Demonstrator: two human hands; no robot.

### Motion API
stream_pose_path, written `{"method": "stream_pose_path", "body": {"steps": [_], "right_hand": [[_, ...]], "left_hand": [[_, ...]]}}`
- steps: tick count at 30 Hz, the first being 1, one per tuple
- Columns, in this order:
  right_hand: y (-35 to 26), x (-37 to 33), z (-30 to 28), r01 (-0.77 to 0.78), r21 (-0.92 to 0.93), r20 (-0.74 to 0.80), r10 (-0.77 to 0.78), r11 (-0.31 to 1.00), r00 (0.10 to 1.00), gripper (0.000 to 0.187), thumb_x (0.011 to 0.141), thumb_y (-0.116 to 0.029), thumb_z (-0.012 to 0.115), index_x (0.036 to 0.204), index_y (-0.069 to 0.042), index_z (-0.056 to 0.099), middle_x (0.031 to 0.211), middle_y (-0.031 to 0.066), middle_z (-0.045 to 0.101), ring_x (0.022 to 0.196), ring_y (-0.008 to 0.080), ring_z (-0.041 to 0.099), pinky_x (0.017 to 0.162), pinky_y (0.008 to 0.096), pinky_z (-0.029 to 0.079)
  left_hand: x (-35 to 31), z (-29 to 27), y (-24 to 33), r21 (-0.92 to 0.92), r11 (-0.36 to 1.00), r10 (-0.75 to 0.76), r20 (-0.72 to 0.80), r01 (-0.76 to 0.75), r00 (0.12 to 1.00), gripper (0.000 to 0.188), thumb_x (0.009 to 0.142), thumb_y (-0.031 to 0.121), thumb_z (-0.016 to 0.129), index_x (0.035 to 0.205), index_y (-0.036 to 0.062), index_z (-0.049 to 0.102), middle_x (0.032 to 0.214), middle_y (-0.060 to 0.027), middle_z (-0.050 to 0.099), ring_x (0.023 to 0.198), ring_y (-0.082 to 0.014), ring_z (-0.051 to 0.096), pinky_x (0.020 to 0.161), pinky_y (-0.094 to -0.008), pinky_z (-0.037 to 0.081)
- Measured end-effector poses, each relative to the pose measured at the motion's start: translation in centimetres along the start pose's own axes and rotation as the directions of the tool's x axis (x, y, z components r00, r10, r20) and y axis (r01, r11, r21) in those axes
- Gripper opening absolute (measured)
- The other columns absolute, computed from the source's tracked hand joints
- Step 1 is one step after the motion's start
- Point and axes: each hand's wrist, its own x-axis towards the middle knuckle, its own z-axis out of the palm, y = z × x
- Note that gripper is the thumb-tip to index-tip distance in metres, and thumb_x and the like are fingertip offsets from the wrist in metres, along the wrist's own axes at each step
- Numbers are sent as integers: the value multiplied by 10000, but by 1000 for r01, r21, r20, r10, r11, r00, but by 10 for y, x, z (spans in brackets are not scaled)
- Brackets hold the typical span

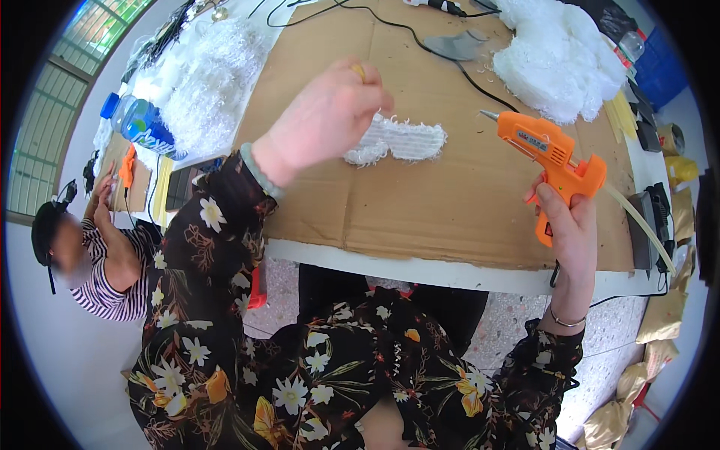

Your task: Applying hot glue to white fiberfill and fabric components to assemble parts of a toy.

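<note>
My right hand [568, 221] is wrapped round the handle of an orange hot glue gun [551, 154], raised over the right of the cardboard with its nozzle pointing up and left. A long pale glue stick trails from its back. Fingers curled in, my left hand [326, 116] hovers above the middle of the cardboard sheet [427, 214]; what its fingertips pinch, if anything, is hidden. Just beyond and partly behind this hand, a small piece of white fringed fabric [416, 141] lies on the cardboard. A gold ring shows on a left finger.
White fluffy material is heaped at the back right [555, 60] and back left [202, 75]. A blue drink bottle [142, 124] leans at left. A black cable [420, 41] crosses the far cardboard. At far left, a person in a striped shirt [112, 262] sits near another orange glue gun [127, 166].
</note>
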Motion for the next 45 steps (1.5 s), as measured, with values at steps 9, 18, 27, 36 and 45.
{"method": "stream_pose_path", "body": {"steps": [9, 18, 27, 36, 45], "right_hand": [[21, -4, 23, 16, 6, 35, -16, 1000, 999, 221, 886, -183, 554, 1031, -16, 567, 802, 34, 618, 686, 62, 522, 605, 215, 415], [32, -12, 10, -44, -29, 144, 48, 999, 988, 217, 896, -188, 560, 1030, -18, 551, 810, 29, 615, 724, 60, 522, 643, 206, 406], [27, -53, -48, -33, -67, 86, 39, 997, 996, 226, 886, -155, 583, 1050, -12, 524, 837, 31, 603, 769, 77, 541, 690, 224, 418], [27, -52, -55, -17, -37, 140, 22, 999, 990, 244, 892, -154, 584, 1068, -6, 502, 867, 31, 581, 788, 90, 547, 713, 235, 426], [25, -57, -60, 57, 12, 159, -58, 998, 986, 242, 898, -185, 587, 1048, -10, 513, 844, 25, 581, 773, 86, 527, 700, 232, 410]], "left_hand": [[-39, 11, -25, -31, 995, -88, 78, 91, 993, 277, 794, -7, 549, 1033, 78, 658, 978, -113, 634, 1029, -307, 557, 841, -406, 464], [-30, 5, -18, 9, 967, -245, 324, 255, 914, 367, 752, 37, 470, 1069, 62, 654, 959, -172, 657, 901, -333, 614, 829, -404, 483], [8, 12, 30, -112, 888, -347, 475, 446, 809, 408, 710, 25, 524, 1098, 70, 643, 1020, -103, 631, 788, -224, 598, 744, -310, 489], [25, -3, 49, 86, 893, -403, 590, 441, 700, 511, 665, 224, 688, 1146, 89, 580, 915, -94, 591, 791, -225, 578, 729, -323, 481], [27, -6, 62, 130, 859, -464, 611, 496, 642, 485, 642, 222, 695, 1082, 63, 569, 888, -106, 587, 821, -257, 590, 725, -345, 481]]}}
